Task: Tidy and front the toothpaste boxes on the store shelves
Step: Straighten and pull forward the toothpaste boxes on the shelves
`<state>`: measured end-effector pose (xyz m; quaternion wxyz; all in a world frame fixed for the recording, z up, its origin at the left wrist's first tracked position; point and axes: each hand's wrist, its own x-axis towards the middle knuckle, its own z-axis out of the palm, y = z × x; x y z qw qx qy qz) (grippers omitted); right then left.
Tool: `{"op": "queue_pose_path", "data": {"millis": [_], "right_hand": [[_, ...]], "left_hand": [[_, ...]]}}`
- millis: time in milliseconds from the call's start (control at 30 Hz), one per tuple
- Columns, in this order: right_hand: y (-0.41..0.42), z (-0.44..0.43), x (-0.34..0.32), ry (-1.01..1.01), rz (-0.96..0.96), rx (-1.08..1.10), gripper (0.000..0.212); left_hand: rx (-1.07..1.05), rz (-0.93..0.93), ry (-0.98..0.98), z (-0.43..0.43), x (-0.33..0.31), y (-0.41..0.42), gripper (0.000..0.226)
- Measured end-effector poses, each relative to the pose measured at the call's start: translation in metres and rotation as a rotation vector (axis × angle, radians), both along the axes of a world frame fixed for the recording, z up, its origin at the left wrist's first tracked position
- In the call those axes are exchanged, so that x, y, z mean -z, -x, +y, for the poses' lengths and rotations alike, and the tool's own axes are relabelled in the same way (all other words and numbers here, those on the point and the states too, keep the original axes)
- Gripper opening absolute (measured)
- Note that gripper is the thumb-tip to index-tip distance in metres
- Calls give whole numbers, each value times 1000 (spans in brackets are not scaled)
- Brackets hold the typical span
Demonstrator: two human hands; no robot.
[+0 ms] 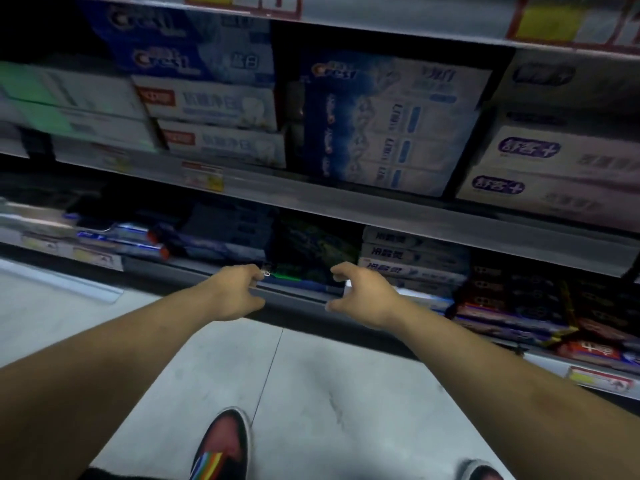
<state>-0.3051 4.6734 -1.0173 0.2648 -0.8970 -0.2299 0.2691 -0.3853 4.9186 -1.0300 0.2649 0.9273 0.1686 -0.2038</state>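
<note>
1. Target: dark green toothpaste box (313,249) sits on the lower shelf (298,296), between a dark blue stack (225,230) on its left and a pale stack (408,258) just beside it on the right. The bay is too dark to judge how far back from the lip it sits.
2. Hands: left hand (237,292) and right hand (362,294) are at the shelf lip, one at each side of the box front. Fingers on both are spread in a wide C with the thumb low, holding nothing. Blur hides whether the left fingertips touch the box corner.
3. Grip: the step looks like taking the box by both ends. Fingers are better on the side faces than on the top panel, so the carton doesn't crush.
4. Pull: draw it straight out with both hands level until the face is flush with the lip. An uneven pull would skew it into the neighbours.
5. Check: label faces out, and nothing overhangs the lip.
6. Risk: the right hand works close to the pale stack and could drag those boxes forward.
</note>
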Motion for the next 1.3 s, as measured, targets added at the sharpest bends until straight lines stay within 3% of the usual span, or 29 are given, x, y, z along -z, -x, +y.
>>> {"op": "queue_pose_path", "data": {"millis": [133, 333, 467, 600, 867, 967, 1133, 1300], "right_hand": [[2, 22, 31, 75, 75, 11, 86], [4, 44, 64, 238, 44, -45, 86], [-1, 53, 74, 301, 46, 46, 63], [3, 69, 79, 288, 46, 119, 55], [2, 75, 78, 111, 53, 287, 54], [1, 71, 74, 110, 31, 284, 54], [-2, 66, 75, 177, 31, 254, 52], [-5, 67, 71, 42, 158, 377, 38]], "left_hand": [[-104, 3, 90, 6, 20, -6, 66], [-326, -190, 246, -7, 64, -10, 69], [-361, -225, 277, 0, 72, -18, 75], [-453, -177, 411, 4, 78, -21, 76], [-713, -187, 601, 12, 94, -11, 39], [-855, -194, 677, 8, 96, -12, 38], [-926, -214, 680, 7, 98, -16, 40], [-953, -195, 676, 17, 97, -14, 36]]}}
